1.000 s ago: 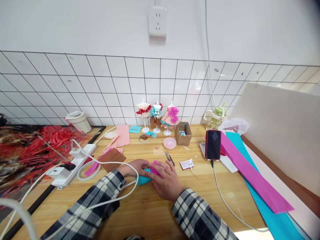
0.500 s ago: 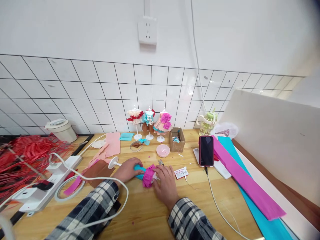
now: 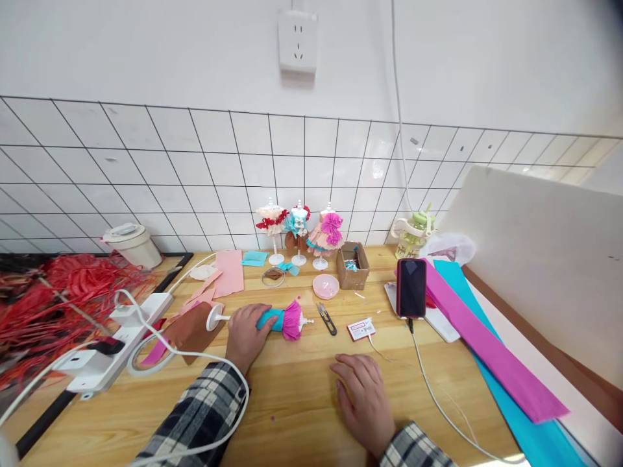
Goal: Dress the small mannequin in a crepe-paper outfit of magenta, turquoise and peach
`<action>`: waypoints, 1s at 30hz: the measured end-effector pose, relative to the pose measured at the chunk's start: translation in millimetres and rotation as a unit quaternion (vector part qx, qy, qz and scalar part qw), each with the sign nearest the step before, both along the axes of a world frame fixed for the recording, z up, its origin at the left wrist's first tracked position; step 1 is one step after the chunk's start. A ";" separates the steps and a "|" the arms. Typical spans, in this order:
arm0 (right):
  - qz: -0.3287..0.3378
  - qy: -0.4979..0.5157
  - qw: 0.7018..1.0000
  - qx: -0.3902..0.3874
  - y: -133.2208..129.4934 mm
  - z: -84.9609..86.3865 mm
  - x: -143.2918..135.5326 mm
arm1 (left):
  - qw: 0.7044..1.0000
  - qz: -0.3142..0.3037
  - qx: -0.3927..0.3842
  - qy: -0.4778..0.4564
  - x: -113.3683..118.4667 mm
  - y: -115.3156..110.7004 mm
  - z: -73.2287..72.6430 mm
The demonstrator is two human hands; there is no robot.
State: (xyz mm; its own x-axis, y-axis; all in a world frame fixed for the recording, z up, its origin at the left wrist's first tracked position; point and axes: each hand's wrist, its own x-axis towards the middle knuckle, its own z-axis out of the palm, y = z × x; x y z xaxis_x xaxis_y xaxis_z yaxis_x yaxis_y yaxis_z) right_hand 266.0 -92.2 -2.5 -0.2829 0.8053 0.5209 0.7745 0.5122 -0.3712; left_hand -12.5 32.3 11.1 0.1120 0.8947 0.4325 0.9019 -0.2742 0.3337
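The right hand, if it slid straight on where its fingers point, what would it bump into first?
Probably the small scissors, lying on the table ahead of the right hand, though the exact line is hard to judge.

Turquoise and magenta on the lying ruffled dress (image 3: 292,320), white on its mannequin stand (image 3: 213,318). Dark-and-white plaid across the sleeves (image 3: 199,405). Cream with red, turquoise with brown, pink with magenta on the three standing dresses (image 3: 296,222). Black lines over white wall tiles (image 3: 248,133); honey-brown wood grain along the tabletop (image 3: 296,395).
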 end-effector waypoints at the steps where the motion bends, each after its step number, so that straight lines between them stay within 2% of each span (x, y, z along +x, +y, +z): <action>1: -0.018 -0.008 1.000 0.004 -1.2 -1.5 6.6 | 1.000 0.002 0.016 0.001 -1.3 -1.7 -0.4; 4: -0.095 -0.025 0.995 0.008 3.9 -3.2 29.4 | 0.998 0.003 0.061 0.000 -5.4 -8.3 -1.4; 6: -0.158 -0.043 0.986 -0.016 12.2 -0.5 43.8 | 0.997 -0.024 0.080 0.000 -6.8 -13.9 -1.8; 8: -0.211 -0.072 0.972 -0.072 21.1 4.7 54.8 | 0.993 -0.082 0.087 0.007 -5.4 -20.7 -1.9; 11: -0.250 -0.130 0.945 -0.165 29.0 12.5 65.5 | 0.971 -0.211 0.107 0.043 3.3 -33.1 -1.3; 14: -0.259 -0.176 0.925 -0.218 26.4 16.0 77.0 | 0.927 -0.339 0.134 0.091 17.7 -46.5 -0.9; 17: -0.245 -0.185 0.919 -0.249 16.2 14.7 94.9 | 0.899 -0.401 0.131 0.121 31.9 -57.6 -2.0; 20: -0.240 -0.193 0.920 -0.244 2.9 10.5 113.6 | 0.885 -0.429 0.130 0.123 43.6 -64.1 -3.9; 25: -0.291 -0.223 0.915 -0.169 -21.7 0.9 141.2 | 0.883 -0.443 0.095 0.127 60.1 -71.0 -5.1; 30: -0.308 -0.225 0.907 -0.180 -38.5 -1.8 159.3 | 0.878 -0.458 0.074 0.113 62.8 -71.7 -6.7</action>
